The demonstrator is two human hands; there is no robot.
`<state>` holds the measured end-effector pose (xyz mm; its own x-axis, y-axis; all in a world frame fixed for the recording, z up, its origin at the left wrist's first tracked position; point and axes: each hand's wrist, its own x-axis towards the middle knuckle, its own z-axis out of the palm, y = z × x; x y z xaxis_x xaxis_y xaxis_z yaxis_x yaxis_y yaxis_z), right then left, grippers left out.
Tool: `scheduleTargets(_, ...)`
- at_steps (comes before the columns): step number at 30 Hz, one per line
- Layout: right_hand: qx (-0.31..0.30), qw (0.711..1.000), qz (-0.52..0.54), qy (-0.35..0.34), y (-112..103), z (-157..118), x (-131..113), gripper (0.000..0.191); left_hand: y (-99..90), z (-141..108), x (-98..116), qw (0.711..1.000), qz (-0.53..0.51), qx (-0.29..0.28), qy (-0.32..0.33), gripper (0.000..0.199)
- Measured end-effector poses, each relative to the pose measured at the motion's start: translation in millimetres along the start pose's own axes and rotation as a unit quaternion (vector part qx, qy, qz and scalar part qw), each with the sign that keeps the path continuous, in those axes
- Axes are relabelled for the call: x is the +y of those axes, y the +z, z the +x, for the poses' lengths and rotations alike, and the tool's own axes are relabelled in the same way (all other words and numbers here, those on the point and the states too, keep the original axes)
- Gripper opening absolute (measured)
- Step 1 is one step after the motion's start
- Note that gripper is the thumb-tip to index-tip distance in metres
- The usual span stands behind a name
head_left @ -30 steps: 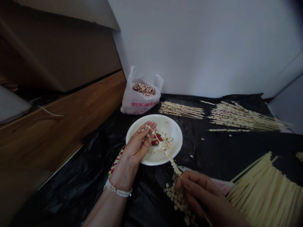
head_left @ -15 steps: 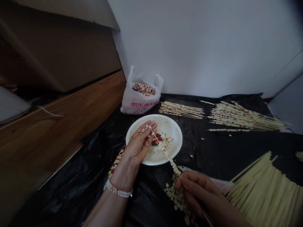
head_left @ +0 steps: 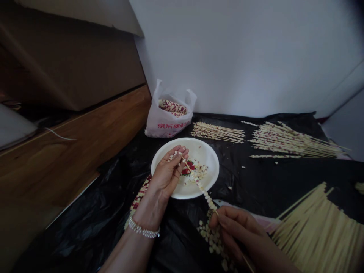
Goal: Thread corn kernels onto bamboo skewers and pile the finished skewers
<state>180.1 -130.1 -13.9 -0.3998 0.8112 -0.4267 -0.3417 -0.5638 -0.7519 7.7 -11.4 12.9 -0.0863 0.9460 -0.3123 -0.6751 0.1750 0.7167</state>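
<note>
My right hand [head_left: 237, 229] pinches a thin bamboo skewer [head_left: 187, 165] whose lower part is threaded with pale corn kernels [head_left: 209, 201]. The skewer slants up and left across a white basin [head_left: 212, 151]. Over the basin, my left hand [head_left: 172, 168] is cupped around loose kernels, with thumb and fingertips closed on a kernel by the skewer's bare tip. More loose kernels [head_left: 200, 171] lie in the basin over a red and green printed pattern. A red-and-white corn cob [head_left: 141, 193] is partly hidden behind my left forearm.
A plastic bag [head_left: 169, 121] of speckled cobs stands behind the basin. Filled skewers lie in a small bundle [head_left: 217, 132] and a larger one [head_left: 287, 140]. Bare skewers [head_left: 321, 231] fan out at the lower right. Spilled kernels [head_left: 213, 239] lie on the black plastic sheet [head_left: 82, 223].
Hardly anything differs. The fingertips of my left hand have shifted slightly at the skewer's tip; my right hand and the skewer stay in place.
</note>
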Motion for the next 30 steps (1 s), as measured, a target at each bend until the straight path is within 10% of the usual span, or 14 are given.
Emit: scheduleTargets(30, -0.004, 0.999, 0.036, -0.001, -5.2, 2.3, 4.2, 0.025, 1.3, 1.8, 5.6, 0.988, -0.084, -0.008, -0.132, 0.013)
